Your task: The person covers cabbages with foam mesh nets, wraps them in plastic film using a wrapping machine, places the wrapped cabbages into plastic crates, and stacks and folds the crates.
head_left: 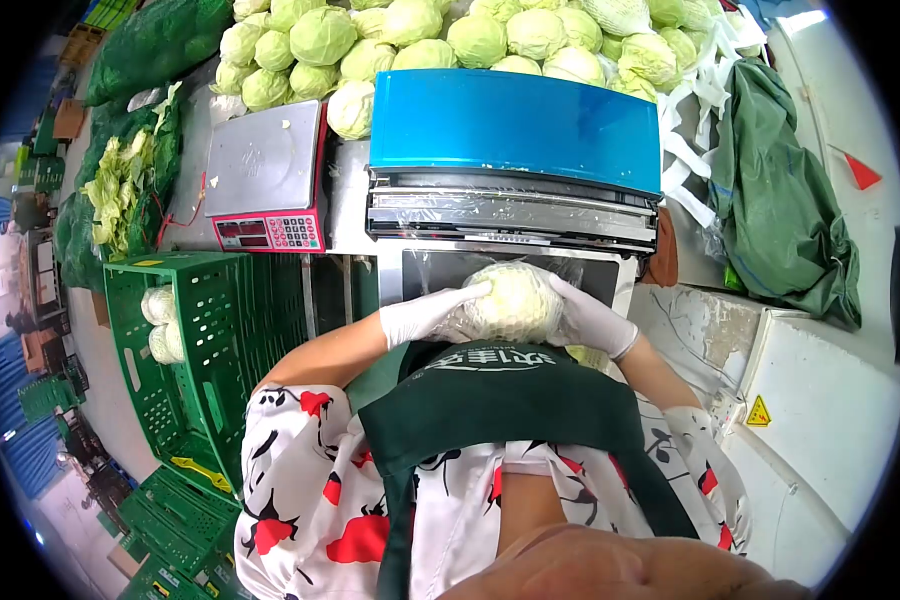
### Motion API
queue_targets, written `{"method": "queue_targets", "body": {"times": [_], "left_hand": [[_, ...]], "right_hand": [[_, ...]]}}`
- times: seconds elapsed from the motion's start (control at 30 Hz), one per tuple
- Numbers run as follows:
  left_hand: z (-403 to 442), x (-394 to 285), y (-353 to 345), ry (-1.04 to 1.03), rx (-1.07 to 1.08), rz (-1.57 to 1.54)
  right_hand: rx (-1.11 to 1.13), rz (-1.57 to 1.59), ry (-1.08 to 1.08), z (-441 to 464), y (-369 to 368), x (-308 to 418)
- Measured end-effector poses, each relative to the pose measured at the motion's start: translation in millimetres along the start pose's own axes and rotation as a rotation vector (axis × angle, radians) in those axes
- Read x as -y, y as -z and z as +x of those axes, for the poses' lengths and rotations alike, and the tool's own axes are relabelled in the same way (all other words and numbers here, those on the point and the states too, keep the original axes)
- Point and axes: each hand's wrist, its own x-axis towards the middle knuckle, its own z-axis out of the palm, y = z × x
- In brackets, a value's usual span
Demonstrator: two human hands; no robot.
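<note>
A pale green cabbage with clear plastic film around it is held close to the front of the dark green apron. My left hand, in a white glove, presses on its left side. On its right side my right hand, also gloved in white, grips it through the film. The cabbage is over the near part of a dark plate in front of the wrapping machine with a blue cover. Some fingertips are hidden behind film and cabbage.
A scale with a red keypad stands left of the machine. Many cabbages are piled behind. A green crate holding wrapped cabbages is at the left. Green cloth and a white cabinet are at the right.
</note>
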Motion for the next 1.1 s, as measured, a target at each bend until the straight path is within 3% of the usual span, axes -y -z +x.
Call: {"method": "queue_targets", "body": {"times": [0.1,0.13,0.17,0.23,0.27,0.3,0.4,0.43,0.47,0.53,0.57,0.6,0.63,0.73,0.83,0.87,0.93,0.97,1.0,1.03,1.07,1.1], "left_hand": [[-31,13,-6,-0.099,0.062,-0.063],[-18,42,2,-0.407,-0.013,0.069],[-32,44,-9,-0.518,-0.246,0.485],[-49,48,-8,-0.693,-0.638,1.377],[-52,53,-4,-0.968,-0.770,1.575],[-56,58,0,-0.895,-0.783,1.300],[-87,32,-30,-0.690,-0.810,0.624],[-82,38,-22,-0.663,-0.793,0.604],[-71,49,-8,-0.636,-0.775,0.583],[-28,97,47,-0.275,-0.608,0.520],[9,138,80,-0.767,-0.602,1.109],[10,120,50,-0.485,-0.503,0.918],[25,114,37,-0.397,-0.404,0.934],[71,115,34,-0.556,-0.264,1.427],[53,107,35,-0.673,-0.294,1.672],[55,101,39,-1.064,-0.316,1.494],[16,38,1,-1.187,-0.380,1.459],[14,20,-12,-1.306,-0.406,1.186],[8,1,-33,-1.279,-0.475,0.732],[-4,-20,-44,-1.225,-0.458,0.493],[-21,-36,-62,-1.006,-0.357,0.183],[-25,-45,-72,-0.911,-0.424,0.258]], "right_hand": [[-0.102,-0.300,0.116,-25,8,-20],[-0.140,-0.398,0.153,-33,8,-28],[-0.382,-0.637,0.424,-44,-12,-32],[-0.553,-0.734,0.507,-41,-3,-56],[-0.635,-0.788,0.549,-39,-1,-60],[-0.744,-0.548,0.593,-37,-1,-64],[-0.747,-0.032,0.356,-50,-9,-30],[-0.753,-0.108,0.263,-49,2,-41],[-0.756,-0.410,0.331,-43,19,-64],[-0.702,-0.826,0.333,-26,51,-124],[-0.659,-0.877,0.257,-12,59,-152],[-0.619,-0.937,0.198,5,64,-179],[-0.604,-0.975,0.173,23,65,-203],[-0.602,-1.002,0.167,60,55,-223],[-0.599,-0.982,0.214,74,51,-214],[-0.596,-0.966,0.235,72,50,-206],[-0.587,-0.937,0.279,74,52,-184],[-0.585,-0.924,0.309,77,48,-171],[-0.584,-0.907,0.344,77,42,-154],[-0.592,-0.873,0.388,75,35,-134],[-0.600,-0.832,0.434,74,25,-113],[-0.612,-0.790,0.486,71,11,-93]]}}
